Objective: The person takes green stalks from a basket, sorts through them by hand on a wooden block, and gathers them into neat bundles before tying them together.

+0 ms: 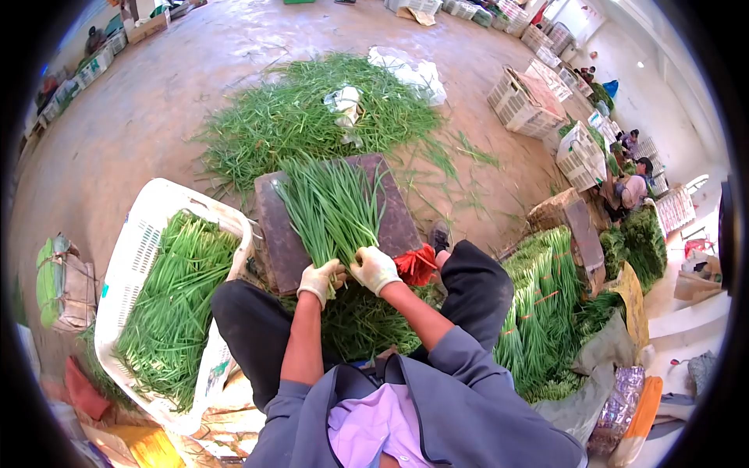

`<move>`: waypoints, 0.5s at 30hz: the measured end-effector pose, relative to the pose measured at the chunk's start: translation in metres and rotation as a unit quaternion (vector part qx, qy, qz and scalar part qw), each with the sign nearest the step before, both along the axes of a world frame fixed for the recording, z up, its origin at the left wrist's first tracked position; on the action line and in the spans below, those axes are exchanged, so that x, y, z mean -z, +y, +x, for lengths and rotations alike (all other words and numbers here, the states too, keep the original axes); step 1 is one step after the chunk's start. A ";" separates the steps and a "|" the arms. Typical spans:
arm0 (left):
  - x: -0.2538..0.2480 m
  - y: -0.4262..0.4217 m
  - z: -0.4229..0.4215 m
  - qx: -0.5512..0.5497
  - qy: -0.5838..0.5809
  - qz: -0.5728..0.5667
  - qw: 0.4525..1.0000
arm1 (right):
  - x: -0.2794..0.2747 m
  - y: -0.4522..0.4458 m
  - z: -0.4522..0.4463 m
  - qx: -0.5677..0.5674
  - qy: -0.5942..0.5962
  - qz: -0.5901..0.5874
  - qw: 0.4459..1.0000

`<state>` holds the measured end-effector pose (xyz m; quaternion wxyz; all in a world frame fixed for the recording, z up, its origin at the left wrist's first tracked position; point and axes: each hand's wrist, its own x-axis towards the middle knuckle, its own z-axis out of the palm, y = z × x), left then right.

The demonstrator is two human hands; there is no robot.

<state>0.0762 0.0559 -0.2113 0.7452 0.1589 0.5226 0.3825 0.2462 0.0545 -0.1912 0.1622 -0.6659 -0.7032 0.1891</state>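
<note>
A bunch of long green stalks (331, 203) lies on a dark board (273, 230) in front of me, leaves pointing away. My left hand (321, 281), in a pale glove, is closed round the bunch's near end on the left. Gloved as well, my right hand (374, 269) grips the same end from the right. The two hands are close together at the board's near edge. Red ties (416, 266) hang at the board's right corner, beside my right hand.
A white crate (105, 327) of green stalks stands at the left. Tied bundles (538, 304) are stacked at the right. Beyond the board lies a loose green heap (273, 117). A co-worker (630, 189) sits at the far right, near more crates (524, 105).
</note>
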 end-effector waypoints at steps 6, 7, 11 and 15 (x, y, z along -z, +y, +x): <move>0.030 0.003 0.006 -0.025 0.075 0.051 0.996 | 0.004 -0.022 -0.021 -0.095 0.063 -0.011 0.993; 0.036 0.003 0.002 -0.026 0.076 0.049 0.996 | 0.005 -0.023 -0.021 -0.095 0.064 -0.013 0.993; 0.020 0.005 0.000 -0.024 0.096 0.027 0.995 | 0.008 -0.021 -0.013 -0.143 0.090 0.037 0.985; 0.012 0.004 -0.001 -0.043 0.054 0.011 0.998 | -0.006 -0.020 -0.007 -0.168 0.150 0.066 0.972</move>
